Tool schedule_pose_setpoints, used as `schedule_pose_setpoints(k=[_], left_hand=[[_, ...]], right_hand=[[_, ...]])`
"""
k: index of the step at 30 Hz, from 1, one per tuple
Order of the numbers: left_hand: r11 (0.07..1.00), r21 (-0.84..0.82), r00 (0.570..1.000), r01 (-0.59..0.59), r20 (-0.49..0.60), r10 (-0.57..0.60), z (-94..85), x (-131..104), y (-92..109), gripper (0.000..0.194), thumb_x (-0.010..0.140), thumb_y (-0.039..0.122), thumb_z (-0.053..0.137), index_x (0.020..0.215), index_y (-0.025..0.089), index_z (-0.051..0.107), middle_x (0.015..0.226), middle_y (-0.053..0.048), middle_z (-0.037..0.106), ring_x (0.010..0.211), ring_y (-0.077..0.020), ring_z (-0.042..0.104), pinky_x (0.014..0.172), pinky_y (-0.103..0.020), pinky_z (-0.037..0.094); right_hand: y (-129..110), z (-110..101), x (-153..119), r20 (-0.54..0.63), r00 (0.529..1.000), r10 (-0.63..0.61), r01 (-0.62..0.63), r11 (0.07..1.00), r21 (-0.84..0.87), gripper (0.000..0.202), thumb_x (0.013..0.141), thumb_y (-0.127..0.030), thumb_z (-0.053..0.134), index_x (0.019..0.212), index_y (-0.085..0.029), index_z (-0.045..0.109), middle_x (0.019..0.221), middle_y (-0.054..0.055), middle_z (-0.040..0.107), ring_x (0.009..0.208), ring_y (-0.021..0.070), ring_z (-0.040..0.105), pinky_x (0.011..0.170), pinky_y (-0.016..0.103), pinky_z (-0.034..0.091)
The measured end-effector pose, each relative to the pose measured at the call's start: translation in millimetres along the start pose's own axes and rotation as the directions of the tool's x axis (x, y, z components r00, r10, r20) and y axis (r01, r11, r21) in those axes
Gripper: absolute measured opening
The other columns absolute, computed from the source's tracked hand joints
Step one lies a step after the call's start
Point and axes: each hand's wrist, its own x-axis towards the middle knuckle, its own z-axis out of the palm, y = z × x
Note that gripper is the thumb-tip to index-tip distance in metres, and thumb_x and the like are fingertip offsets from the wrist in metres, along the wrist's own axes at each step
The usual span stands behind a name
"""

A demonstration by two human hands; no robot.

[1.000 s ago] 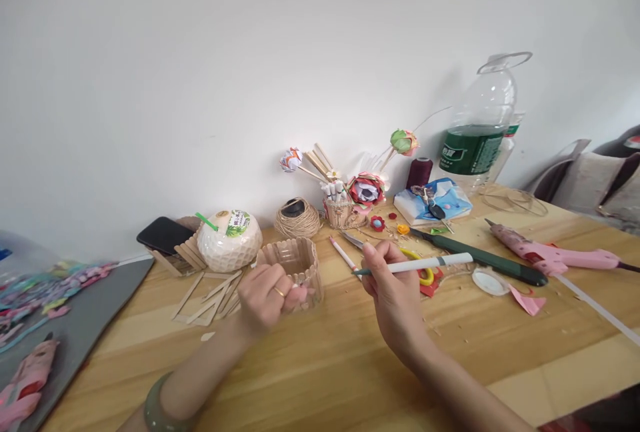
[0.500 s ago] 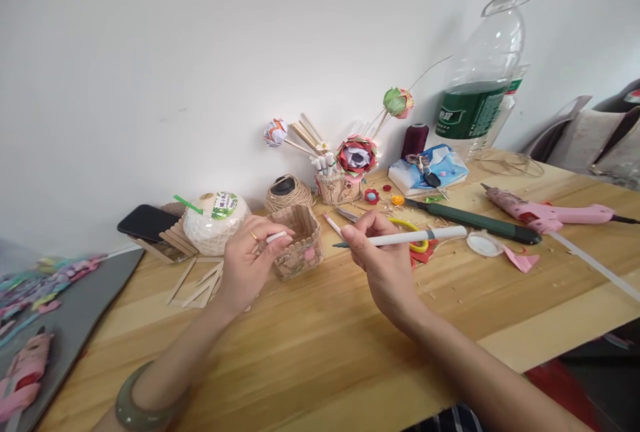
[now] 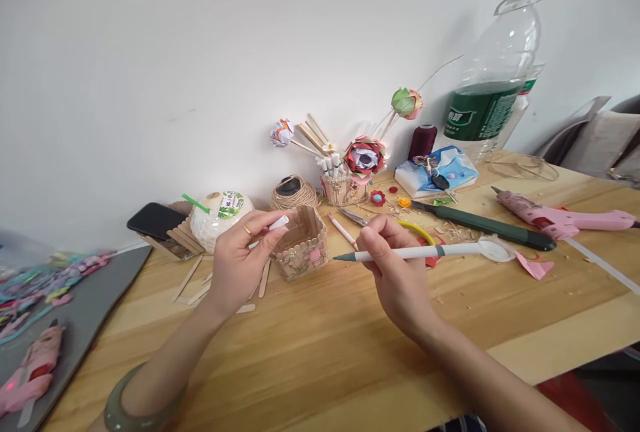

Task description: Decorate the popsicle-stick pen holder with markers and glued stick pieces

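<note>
- right hand (image 3: 401, 279) is pinching a teal-tipped brush marker (image 3: 450, 250), nib poking out left of the fingers
- left hand (image 3: 241, 260) is gripping a white cap (image 3: 279, 223), now covering less of the craft-stick box (image 3: 303, 261) beside its fingertips
- scissors (image 3: 419, 230) are partly hiding behind right fingers

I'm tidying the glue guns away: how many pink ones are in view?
2. One glue gun lies on the wooden table at right; the other glue gun lies on the grey surface at lower left.
</note>
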Motion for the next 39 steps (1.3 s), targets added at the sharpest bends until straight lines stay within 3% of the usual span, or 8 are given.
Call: schedule_pose_setpoints(k=[5, 9, 12, 16, 22, 29, 39], left_hand=[[0.985, -0.067, 0.987, 0.159, 0.026, -0.158, -0.8, 0, 3, 0.017, 0.081, 0.026, 0.063, 0.094, 0.017, 0.068, 0.087, -0.004, 0.073, 0.077, -0.0168, 0.067, 0.071, -0.029, 0.056], [0.997, -0.064, 0.998, 0.037, 0.053, -0.034, -0.6, 1, 6, 0.010, 0.082, 0.016, 0.059, 0.088, 0.019, 0.066, 0.090, -0.004, 0.070, 0.084, -0.0158, 0.065, 0.070, -0.026, 0.055], [0.995, -0.031, 0.993, -0.095, 0.074, 0.097, -1.1, 2, 7, 0.016, 0.083, 0.010, 0.057, 0.089, 0.020, 0.068, 0.092, -0.004, 0.065, 0.087, -0.0149, 0.062, 0.068, -0.024, 0.052], [0.982, 0.009, 0.975, -0.189, 0.122, 0.187, -1.7, 2, 6, 0.022, 0.084, 0.009, 0.057, 0.096, 0.022, 0.069, 0.089, -0.004, 0.064, 0.082, -0.0142, 0.061, 0.071, -0.025, 0.050], [0.982, 0.030, 0.971, -0.188, 0.157, 0.181, -3.8, 2, 5, 0.023, 0.086, 0.014, 0.057, 0.104, 0.022, 0.068, 0.091, -0.005, 0.071, 0.078, -0.0146, 0.065, 0.069, -0.025, 0.050], [0.978, 0.041, 0.970, -0.204, 0.142, 0.196, -3.9, 3, 4, 0.022, 0.085, 0.013, 0.058, 0.102, 0.021, 0.069, 0.090, -0.005, 0.070, 0.079, -0.0144, 0.064, 0.070, -0.025, 0.050], [0.963, -0.069, 0.942, -0.259, 0.203, 0.268, 6.7, -4, 5, 0.029, 0.083, 0.005, 0.057, 0.105, 0.021, 0.068, 0.090, -0.004, 0.066, 0.081, -0.0138, 0.062, 0.069, -0.024, 0.050]], right_hand=[[1, 0, 0, 0.008, 1.000, -0.017, 0.018, 0.999, -0.033, 0.038, 0.067, -0.043, 0.075, 0.054, -0.021, 0.046, 0.049, -0.008, 0.039, 0.043, 0.0077, 0.029, 0.042, 0.022, 0.023], [5, -5, -1, 0.057, 0.997, -0.051, 0.054, 0.997, -0.054, 0.038, 0.074, -0.046, 0.069, 0.055, -0.020, 0.048, 0.049, -0.007, 0.039, 0.046, 0.0087, 0.029, 0.043, 0.023, 0.020], [5, -6, -1, 0.081, 0.996, -0.048, 0.053, 0.997, -0.058, 0.041, 0.077, -0.048, 0.066, 0.053, -0.020, 0.047, 0.047, -0.006, 0.040, 0.045, 0.0091, 0.029, 0.043, 0.023, 0.020], [0, -2, -2, 0.113, 0.993, -0.026, 0.030, 0.999, -0.033, 0.041, 0.074, -0.048, 0.068, 0.052, -0.021, 0.048, 0.046, -0.007, 0.037, 0.043, 0.0090, 0.028, 0.043, 0.024, 0.023], [1, -3, -2, 0.136, 0.989, -0.050, 0.054, 0.998, -0.025, 0.032, 0.073, -0.040, 0.071, 0.055, -0.021, 0.053, 0.049, -0.007, 0.041, 0.044, 0.0079, 0.028, 0.044, 0.023, 0.025], [3, -7, -4, 0.141, 0.988, -0.066, 0.073, 0.996, -0.047, 0.031, 0.081, -0.045, 0.061, 0.063, -0.020, 0.061, 0.048, -0.005, 0.045, 0.045, 0.0101, 0.036, 0.044, 0.025, 0.025], [-2, -2, -4, 0.132, 0.991, -0.033, 0.032, 0.999, 0.009, 0.029, 0.075, -0.029, 0.070, 0.060, -0.021, 0.046, 0.049, -0.008, 0.043, 0.044, 0.0078, 0.031, 0.041, 0.021, 0.023]])
